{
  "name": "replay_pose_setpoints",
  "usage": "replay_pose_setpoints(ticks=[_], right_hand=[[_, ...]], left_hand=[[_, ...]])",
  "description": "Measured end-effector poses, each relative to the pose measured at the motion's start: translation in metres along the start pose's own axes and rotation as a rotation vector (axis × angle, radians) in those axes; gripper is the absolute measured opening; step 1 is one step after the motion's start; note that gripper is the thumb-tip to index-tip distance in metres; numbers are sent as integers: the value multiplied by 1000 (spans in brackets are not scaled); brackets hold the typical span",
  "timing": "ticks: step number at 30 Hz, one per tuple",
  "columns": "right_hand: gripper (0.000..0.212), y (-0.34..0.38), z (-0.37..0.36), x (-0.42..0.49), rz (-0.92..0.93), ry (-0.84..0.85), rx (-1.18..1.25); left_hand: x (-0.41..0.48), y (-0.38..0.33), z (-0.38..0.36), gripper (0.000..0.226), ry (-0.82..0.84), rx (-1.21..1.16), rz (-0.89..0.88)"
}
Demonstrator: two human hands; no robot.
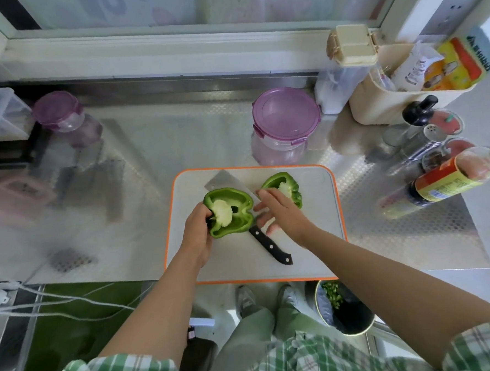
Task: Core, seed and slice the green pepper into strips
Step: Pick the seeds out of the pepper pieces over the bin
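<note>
The green pepper is cut in two. My left hand [196, 234] grips one half [234, 211] from its left side, cut face up, with the white seed core showing. The other half [288, 187] lies cut face up on the orange-rimmed cutting board [321, 238] at the back right. My right hand [280, 213] hovers between the two halves with fingers spread and relaxed, holding nothing. A cleaver [223, 182] with a black handle [272, 246] lies diagonally on the board, its blade partly hidden under the held half and my right hand.
A purple-lidded jar [284, 122] stands just behind the board, another purple-lidded jar [61, 116] at the back left. Sauce bottles and spice jars [435, 173] crowd the right. A bin [346, 308] with green scraps stands on the floor below the counter edge.
</note>
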State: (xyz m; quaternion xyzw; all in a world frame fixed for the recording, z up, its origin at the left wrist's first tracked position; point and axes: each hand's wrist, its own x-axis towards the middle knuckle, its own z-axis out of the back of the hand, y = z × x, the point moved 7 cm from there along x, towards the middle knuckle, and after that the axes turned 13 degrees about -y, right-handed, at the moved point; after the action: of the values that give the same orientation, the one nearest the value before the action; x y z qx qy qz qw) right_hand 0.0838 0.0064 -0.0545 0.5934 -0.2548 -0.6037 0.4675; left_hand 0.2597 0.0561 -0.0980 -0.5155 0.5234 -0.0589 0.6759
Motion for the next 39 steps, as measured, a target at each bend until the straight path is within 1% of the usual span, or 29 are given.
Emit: replay_pose_setpoints(ticks=[2,4,7,10,12,14,15,16,17,19,21,23,25,29,31,33,34,36,37,39], right_hand=[[32,7,-5,-8,-29,124,-5],[25,4,-2,-8,-40,147,-3],[23,-8,21,-8,-78,-8,104],[20,-18,48,-16,-136,-160,324],[19,-25,66,-26,-187,-267,503],[21,-33,84,-36,-200,-348,624],[24,-38,93,-41,-191,-378,661],[28,-44,103,-47,-183,-404,683],[32,-51,113,-53,-179,-428,682],[38,-63,135,-69,-168,-458,619],[49,-76,156,-86,-168,-458,537],[55,-90,174,-102,-180,-420,451],[58,-104,193,-115,-135,-405,263],[78,-120,223,-135,94,-432,-208],[76,-122,227,-144,219,-416,-410],[66,-125,228,-151,295,-414,-544],[62,-127,228,-155,302,-429,-570],[57,-131,231,-160,256,-487,-576],[56,-134,233,-161,213,-518,-573],[53,-138,235,-164,155,-560,-579]], left_hand=[[-4,-2,-15,36,68,53,1],[-8,-2,-30,34,113,116,3],[-11,3,-54,25,209,119,36],[-30,10,-84,31,327,98,70],[-46,17,-105,40,393,157,29],[-63,29,-126,61,438,265,-44],[-72,35,-136,66,453,307,-77],[-81,41,-147,65,458,337,-115],[-90,48,-156,57,458,355,-160],[-106,59,-172,36,445,392,-257],[-122,73,-185,24,450,490,-321],[-135,92,-194,25,444,602,-349],[-150,109,-199,25,437,661,-330],[-177,140,-204,20,442,789,-345],[-188,153,-203,23,437,841,-355],[-198,162,-198,20,386,834,-320],[-203,165,-194,19,350,781,-268],[-210,171,-187,16,286,634,-131],[-213,174,-185,14,286,579,-57],[-221,185,-183,8,347,569,90]])
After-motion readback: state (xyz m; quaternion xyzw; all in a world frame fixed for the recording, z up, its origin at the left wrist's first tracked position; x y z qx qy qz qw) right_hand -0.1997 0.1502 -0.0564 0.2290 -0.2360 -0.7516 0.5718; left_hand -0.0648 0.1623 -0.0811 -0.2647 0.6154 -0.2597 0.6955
